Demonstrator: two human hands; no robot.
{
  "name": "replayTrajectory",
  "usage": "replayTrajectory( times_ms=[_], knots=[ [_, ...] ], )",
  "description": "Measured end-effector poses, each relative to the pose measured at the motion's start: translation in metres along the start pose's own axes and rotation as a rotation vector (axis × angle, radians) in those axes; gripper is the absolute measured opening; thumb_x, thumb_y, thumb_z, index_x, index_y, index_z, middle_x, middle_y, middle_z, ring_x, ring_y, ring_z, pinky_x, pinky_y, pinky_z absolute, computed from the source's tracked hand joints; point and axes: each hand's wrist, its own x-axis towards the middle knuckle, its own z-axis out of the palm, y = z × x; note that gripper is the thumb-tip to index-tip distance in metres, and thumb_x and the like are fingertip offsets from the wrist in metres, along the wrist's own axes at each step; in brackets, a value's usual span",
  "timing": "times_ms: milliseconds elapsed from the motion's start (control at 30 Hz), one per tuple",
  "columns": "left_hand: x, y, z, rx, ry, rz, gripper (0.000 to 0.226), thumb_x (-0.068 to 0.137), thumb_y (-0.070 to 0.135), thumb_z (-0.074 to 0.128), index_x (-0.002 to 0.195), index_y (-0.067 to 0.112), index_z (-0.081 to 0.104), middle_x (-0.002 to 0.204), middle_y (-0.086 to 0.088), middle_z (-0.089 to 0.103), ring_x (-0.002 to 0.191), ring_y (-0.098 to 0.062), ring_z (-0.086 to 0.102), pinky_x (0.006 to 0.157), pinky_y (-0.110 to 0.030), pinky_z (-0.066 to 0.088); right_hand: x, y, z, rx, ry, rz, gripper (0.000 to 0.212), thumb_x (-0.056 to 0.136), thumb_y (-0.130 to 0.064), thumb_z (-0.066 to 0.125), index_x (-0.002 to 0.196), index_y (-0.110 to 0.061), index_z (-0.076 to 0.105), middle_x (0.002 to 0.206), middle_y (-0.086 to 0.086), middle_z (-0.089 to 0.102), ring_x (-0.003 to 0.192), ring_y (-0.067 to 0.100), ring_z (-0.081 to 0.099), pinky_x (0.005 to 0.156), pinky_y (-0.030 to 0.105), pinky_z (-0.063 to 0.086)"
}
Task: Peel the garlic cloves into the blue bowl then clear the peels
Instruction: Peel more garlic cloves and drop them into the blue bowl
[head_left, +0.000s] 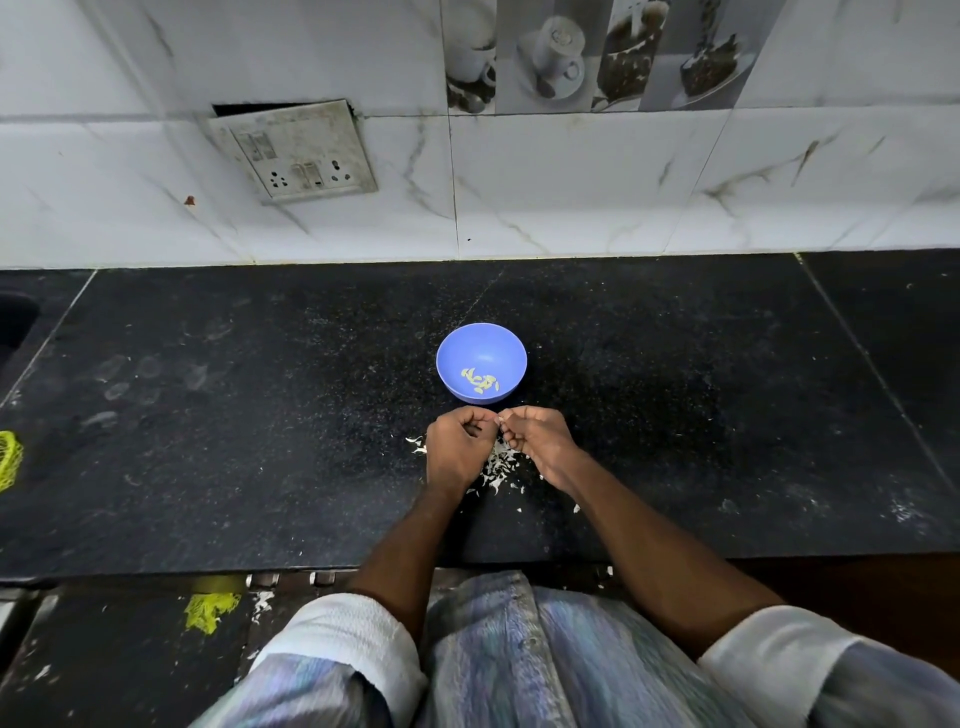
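1. the garlic clove (500, 419) is a small pale bit pinched between both hands, just in front of the blue bowl (481, 343).
2. left hand (460, 446) and right hand (537, 441) each have a curled grip on it.
3. peeled cloves (480, 380) lie in the bowl.
4. white peels (500, 465) litter the black counter (208, 415) under the hands.
5. yellow mesh (9, 460) lies at the far left edge.

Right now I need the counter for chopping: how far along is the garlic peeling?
Partway. Done: several peeled cloves lie in the blue bowl. In hand: the left hand and right hand meet over the counter, pinching a small piece, apparently another clove. Left: the peels scattered under the hands are not yet cleared.
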Motion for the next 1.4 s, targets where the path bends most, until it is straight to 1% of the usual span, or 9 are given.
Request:
replayTrajectory(
  times_ms=[133,267,433,600,767,1033,1167,1300,1400],
  knots=[
    [0.0,0.0,0.002,-0.031,-0.01,-0.034,0.006,0.088,0.017,0.078,0.087,0.021,0.083,0.073,0.012,0.077,0.067,-0.002,0.071,0.067,-0.019,0.055,-0.002,0.001,0.0,0.063,0.0,0.008,0.012,0.1,0.001,0.059,0.093,0.0,0.069,0.072,0.009,0.062,0.063,0.012,0.054,0.057,0.018,0.046],
    [0.002,0.001,0.004,-0.1,-0.011,-0.064,0.003,0.087,0.02,0.08,0.088,0.019,0.083,0.075,0.009,0.078,0.07,-0.007,0.075,0.07,-0.025,0.061,0.0,-0.002,0.002,0.162,0.009,0.044,0.014,0.101,0.004,0.055,0.095,0.001,0.067,0.077,0.011,0.063,0.065,0.012,0.054,0.057,0.018,0.048],
    [0.002,0.002,0.003,-0.154,0.031,-0.092,0.006,0.083,0.019,0.084,0.085,0.014,0.082,0.072,0.005,0.078,0.065,-0.004,0.072,0.066,-0.02,0.057,0.002,-0.002,0.008,0.236,0.001,0.106,0.015,0.103,0.003,0.051,0.101,0.003,0.066,0.079,0.01,0.065,0.065,0.011,0.054,0.056,0.018,0.047],
    [0.003,-0.003,0.003,-0.132,0.021,-0.079,0.003,0.086,0.019,0.08,0.086,0.017,0.081,0.073,0.005,0.077,0.063,-0.003,0.069,0.066,-0.022,0.056,0.003,-0.002,0.008,0.229,0.004,0.133,0.012,0.102,0.0,0.056,0.098,0.001,0.067,0.074,0.008,0.065,0.064,0.011,0.054,0.057,0.017,0.049],
    [0.004,-0.005,0.002,-0.122,-0.009,-0.05,0.006,0.089,0.023,0.076,0.09,0.02,0.081,0.077,0.007,0.078,0.072,-0.009,0.074,0.072,-0.027,0.06,0.005,-0.002,0.007,0.247,0.016,0.14,0.013,0.103,-0.002,0.056,0.095,0.0,0.067,0.07,0.005,0.061,0.064,0.01,0.054,0.062,0.019,0.048],
    [0.001,-0.004,0.004,-0.101,0.036,-0.062,0.003,0.088,0.019,0.078,0.087,0.018,0.081,0.074,0.008,0.077,0.068,-0.006,0.072,0.07,-0.027,0.06,0.004,0.002,0.009,0.228,0.035,0.138,0.013,0.103,-0.004,0.057,0.095,-0.002,0.067,0.075,0.007,0.061,0.067,0.011,0.055,0.064,0.02,0.049],
    [-0.001,-0.001,0.005,-0.098,0.045,-0.051,0.003,0.086,0.021,0.078,0.085,0.02,0.081,0.073,0.01,0.077,0.07,-0.007,0.074,0.072,-0.03,0.062,0.002,0.001,0.011,0.252,0.051,0.133,0.017,0.103,-0.001,0.054,0.092,-0.002,0.066,0.075,0.008,0.062,0.066,0.011,0.054,0.063,0.021,0.048],
    [-0.002,0.004,0.007,-0.12,0.056,-0.06,0.003,0.083,0.024,0.081,0.083,0.021,0.08,0.072,0.01,0.077,0.07,-0.008,0.074,0.072,-0.03,0.062,0.001,0.001,0.013,0.272,0.069,0.144,0.017,0.103,-0.001,0.055,0.091,-0.002,0.067,0.071,0.007,0.069,0.065,0.012,0.058,0.064,0.022,0.047],
    [-0.003,0.006,0.007,-0.121,0.058,-0.064,0.003,0.083,0.021,0.082,0.082,0.021,0.08,0.071,0.01,0.076,0.068,-0.007,0.074,0.07,-0.028,0.062,0.001,0.0,0.013,0.276,0.075,0.15,0.016,0.103,-0.003,0.056,0.091,-0.003,0.067,0.069,0.005,0.069,0.064,0.011,0.056,0.061,0.021,0.047]
  ],
)
